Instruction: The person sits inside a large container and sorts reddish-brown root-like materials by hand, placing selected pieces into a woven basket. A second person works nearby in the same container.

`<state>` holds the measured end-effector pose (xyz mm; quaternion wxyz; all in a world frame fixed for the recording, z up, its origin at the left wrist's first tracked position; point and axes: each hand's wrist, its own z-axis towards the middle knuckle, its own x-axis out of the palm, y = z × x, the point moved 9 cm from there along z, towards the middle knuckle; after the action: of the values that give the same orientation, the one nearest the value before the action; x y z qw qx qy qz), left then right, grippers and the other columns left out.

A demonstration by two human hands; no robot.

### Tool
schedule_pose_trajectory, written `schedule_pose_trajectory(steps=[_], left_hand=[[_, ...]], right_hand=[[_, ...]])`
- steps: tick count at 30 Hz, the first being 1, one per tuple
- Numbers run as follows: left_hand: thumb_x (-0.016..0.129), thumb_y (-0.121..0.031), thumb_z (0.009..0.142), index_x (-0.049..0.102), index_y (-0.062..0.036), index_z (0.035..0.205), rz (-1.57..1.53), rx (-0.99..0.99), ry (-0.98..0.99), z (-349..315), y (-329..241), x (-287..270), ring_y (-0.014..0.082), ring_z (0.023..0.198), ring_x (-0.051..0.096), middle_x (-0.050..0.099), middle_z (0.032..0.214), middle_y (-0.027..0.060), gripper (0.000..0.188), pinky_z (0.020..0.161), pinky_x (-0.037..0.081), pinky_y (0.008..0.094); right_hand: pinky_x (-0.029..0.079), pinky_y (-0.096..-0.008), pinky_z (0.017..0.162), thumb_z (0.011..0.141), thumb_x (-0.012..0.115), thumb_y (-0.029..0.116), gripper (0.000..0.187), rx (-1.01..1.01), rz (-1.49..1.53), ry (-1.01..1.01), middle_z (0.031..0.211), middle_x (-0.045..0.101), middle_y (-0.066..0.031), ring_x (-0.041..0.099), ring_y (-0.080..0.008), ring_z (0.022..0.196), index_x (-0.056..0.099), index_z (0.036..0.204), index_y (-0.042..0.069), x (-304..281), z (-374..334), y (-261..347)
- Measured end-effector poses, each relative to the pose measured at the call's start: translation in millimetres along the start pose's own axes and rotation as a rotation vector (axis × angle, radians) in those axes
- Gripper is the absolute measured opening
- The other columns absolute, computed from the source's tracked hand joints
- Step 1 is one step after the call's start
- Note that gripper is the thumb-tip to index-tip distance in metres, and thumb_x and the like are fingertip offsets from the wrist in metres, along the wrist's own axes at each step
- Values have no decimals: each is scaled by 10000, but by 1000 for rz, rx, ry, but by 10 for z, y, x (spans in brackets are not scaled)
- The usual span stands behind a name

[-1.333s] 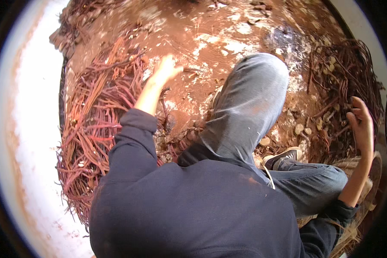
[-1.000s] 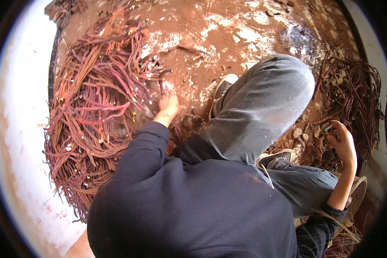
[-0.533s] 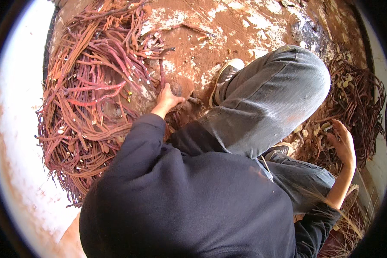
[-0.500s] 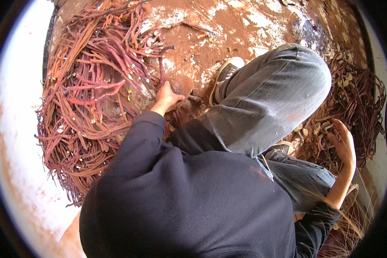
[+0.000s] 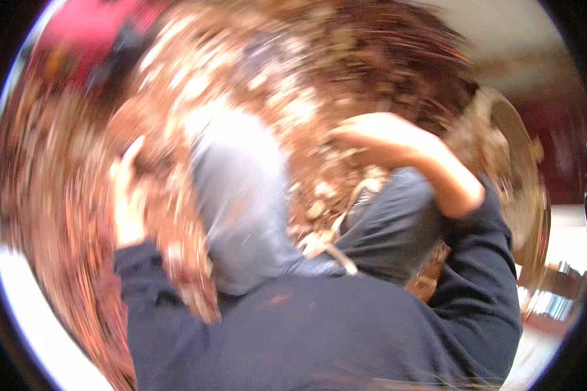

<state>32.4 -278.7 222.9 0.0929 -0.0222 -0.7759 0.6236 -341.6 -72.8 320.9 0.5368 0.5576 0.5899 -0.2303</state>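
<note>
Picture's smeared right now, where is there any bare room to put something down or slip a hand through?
The frame is heavily blurred. The likeliest bare patch is the reddish ground above the raised grey knee, between the left hand and right hand. The left edge is crowded with reddish strands; the dark sweatshirt fills the bottom.

The whole picture is smeared by motion blur. Reddish-brown muddy ground (image 5: 346,78) with pale patches fills the upper middle of the frame. A red blurred shape (image 5: 85,32) sits at the upper left. A pale surface (image 5: 515,26) shows at the upper right, with a dark red band (image 5: 561,130) below it. Bright daylight washes out the white strip (image 5: 26,313) along the lower left rim.
</note>
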Motion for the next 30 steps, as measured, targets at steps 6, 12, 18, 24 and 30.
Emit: schedule_pose_trajectory(steps=[6, 12, 18, 24, 30], left_hand=[[619, -248, 868, 490, -50, 1274, -244, -199, 603, 664, -990, 2546, 224, 1118, 548, 564, 1232, 74, 469, 1001, 413, 398], [633, -232, 869, 560, -9, 1128, -163, -176, 1241, -988, -1282, 5759, 205, 982, 609, 613, 1115, 104, 350, 869, 500, 344], [621, -256, 877, 564, -8, 1155, 57, 129, 1371, -2146, -1338, 6482, 204, 934, 633, 639, 1043, 146, 376, 840, 524, 313], [650, -212, 854, 595, -41, 1129, 445, 279, 1278, -1300, -1013, 5343, 131, 890, 620, 656, 983, 67, 329, 802, 490, 264], [688, -333, 813, 634, -51, 1062, 502, 137, 999, -760, -852, 4198, 113, 838, 611, 668, 898, 38, 380, 739, 486, 261]], right_hand=[[516, -415, 650, 683, 669, 206, 195, -24, -189, 185, 782, 670, -124, 647, -303, 757, 688, 794, 46, 357, -9, 68], [517, -412, 658, 671, 688, 232, 235, 48, -96, 119, 788, 672, -126, 648, -302, 759, 691, 808, 41, 549, -161, -12], [517, -410, 665, 659, 708, 259, 276, 63, -53, 93, 794, 674, -127, 649, -300, 761, 694, 821, 37, 469, -268, -93], [517, -416, 671, 681, 718, 276, 269, -106, -179, 204, 802, 670, -142, 646, -300, 763, 697, 801, 37, 508, -71, -128], [482, -442, 751, 746, 691, 269, 430, 44, 2, 148, 899, 631, -185, 608, -353, 873, 583, 1114, 74, 282, -336, -279]])
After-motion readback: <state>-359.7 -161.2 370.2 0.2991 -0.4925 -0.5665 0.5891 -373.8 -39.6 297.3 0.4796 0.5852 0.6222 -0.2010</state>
